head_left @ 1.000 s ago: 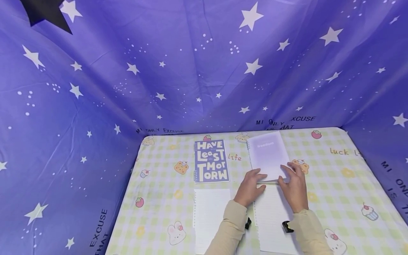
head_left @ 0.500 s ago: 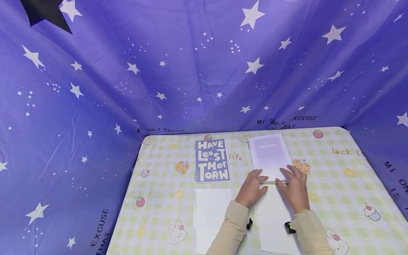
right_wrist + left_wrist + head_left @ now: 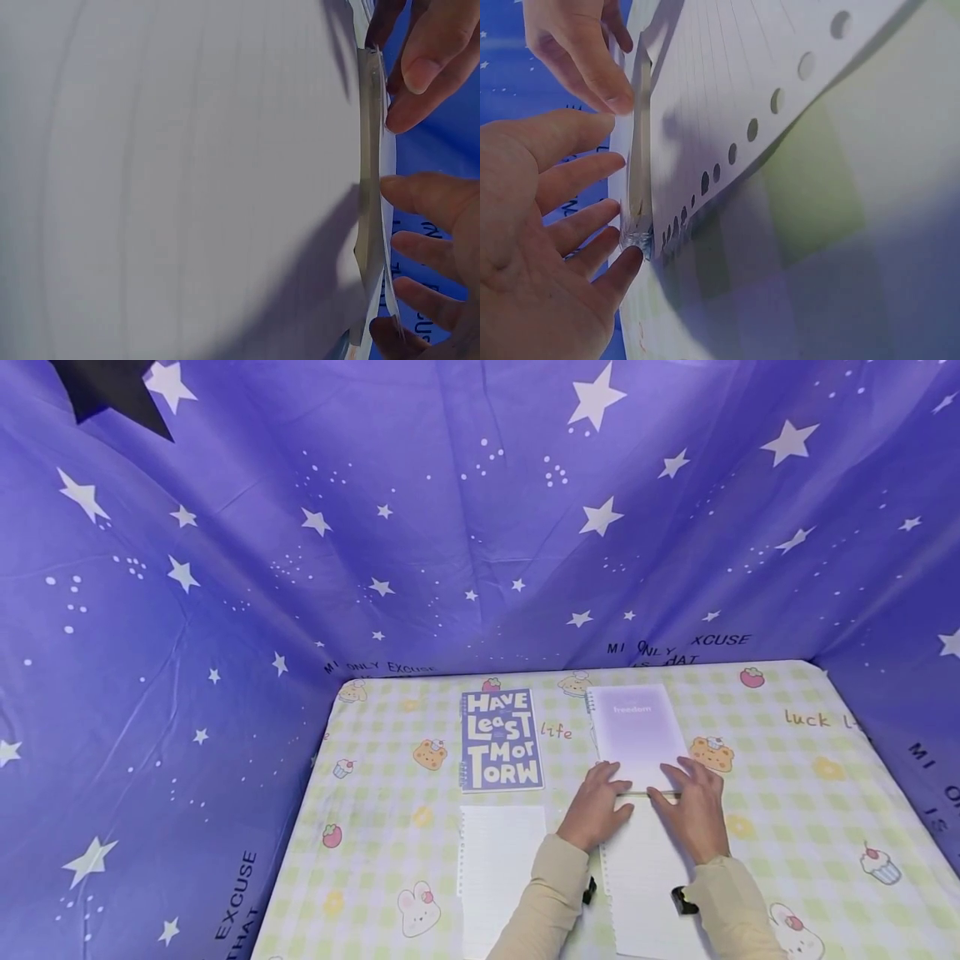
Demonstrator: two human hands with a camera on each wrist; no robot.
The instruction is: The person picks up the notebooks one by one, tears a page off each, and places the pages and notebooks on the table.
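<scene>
A spiral notebook with a pale purple "freedom" cover lies at the back of the table, right of centre. My left hand rests its fingertips on the cover's lower left corner. The right hand touches the lower right corner, fingers spread and slightly bent. Both thumbs are at the near edge, where the cover stands a little apart from the pages beneath in the right wrist view. Below the notebook lies a lined, hole-punched sheet, partly hidden by the forearms.
To the left is a second spiral notebook with big white lettering, and another lined sheet lies below it. A green checked cloth with cartoon prints covers the table. Purple star-patterned curtains surround it.
The purple cover has come down flatter and straighter, its far edge shifting towards me. Both hands have stayed at its near corners; the lettered notebook and the sheets lie as before.
</scene>
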